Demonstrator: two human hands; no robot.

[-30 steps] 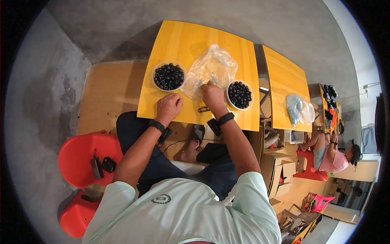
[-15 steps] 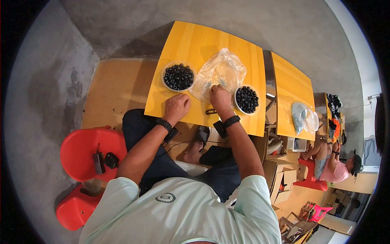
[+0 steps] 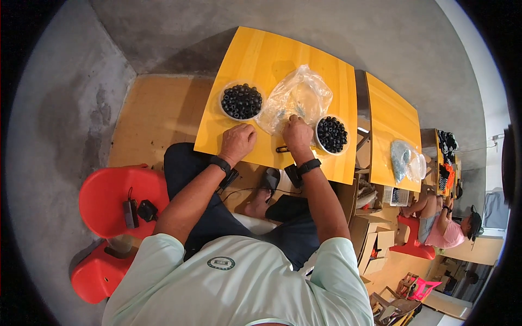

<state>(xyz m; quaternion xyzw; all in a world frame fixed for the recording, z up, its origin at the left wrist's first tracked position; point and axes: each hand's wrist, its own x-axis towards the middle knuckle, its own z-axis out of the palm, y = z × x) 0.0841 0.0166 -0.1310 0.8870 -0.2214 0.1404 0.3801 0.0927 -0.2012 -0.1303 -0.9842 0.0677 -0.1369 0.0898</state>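
Observation:
My left hand (image 3: 238, 142) rests on the near edge of the yellow table (image 3: 258, 46), fingers curled closed, just below a clear bowl of black beads (image 3: 241, 101). Whatever it may hold is hidden. My right hand (image 3: 297, 135) is closed in a pinch at the near edge of a clear plastic bag (image 3: 304, 89). What lies between those fingertips is too small to name. Small greenish bits show in the bag. To the right of that hand stands a second clear tub of black beads (image 3: 331, 135). A small black object (image 3: 282, 149) lies beside my right wrist.
A second yellow table (image 3: 389, 108) to the right bears a plastic bag (image 3: 402, 157) with bluish contents. Red chairs (image 3: 114, 190) stand at my left, one with black devices on it. Open cardboard boxes (image 3: 376, 247) are at my right. A person in pink (image 3: 446, 233) sits far right.
The whole view has shifted slightly. Both hands keep nearly the same places and closed shapes; the bowls and the bag have not visibly moved on the table.

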